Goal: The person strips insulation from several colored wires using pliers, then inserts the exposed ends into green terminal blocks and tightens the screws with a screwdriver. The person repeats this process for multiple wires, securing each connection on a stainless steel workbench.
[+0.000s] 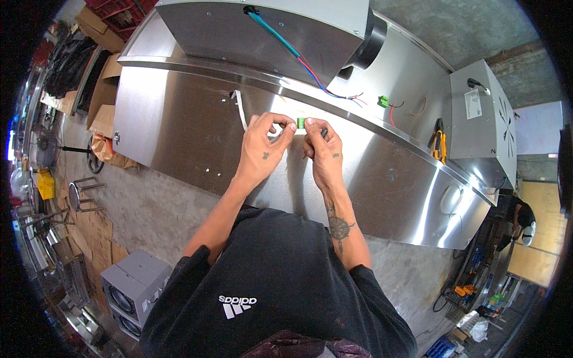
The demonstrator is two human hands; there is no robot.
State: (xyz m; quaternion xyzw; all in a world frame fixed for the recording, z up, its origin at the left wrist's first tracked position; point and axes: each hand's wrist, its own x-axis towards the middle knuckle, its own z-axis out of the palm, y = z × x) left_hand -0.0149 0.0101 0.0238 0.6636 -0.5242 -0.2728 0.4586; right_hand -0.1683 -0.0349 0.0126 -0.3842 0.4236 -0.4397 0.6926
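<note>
A small green terminal block [301, 123] sits between the fingertips of my two hands, above the steel surface. My left hand [261, 146] pinches at its left side, thumb against forefinger. At the block's right side, my right hand [325, 146] grips it with thumb and forefinger, the other fingers curled in. Something dark and thin shows among those curled fingers, too small to name. From a hole in the panel a flat white cable [240, 111] runs down behind my left hand, where its end is hidden.
Ahead stands a steel housing [262, 45] with a blue-and-red wire bundle [307, 68]. A second green terminal block [383, 101] with loose wires lies beyond the ledge. Yellow-handled pliers [440, 146] rest near a grey vented box [482, 122]. Another person [523, 218] is at far right.
</note>
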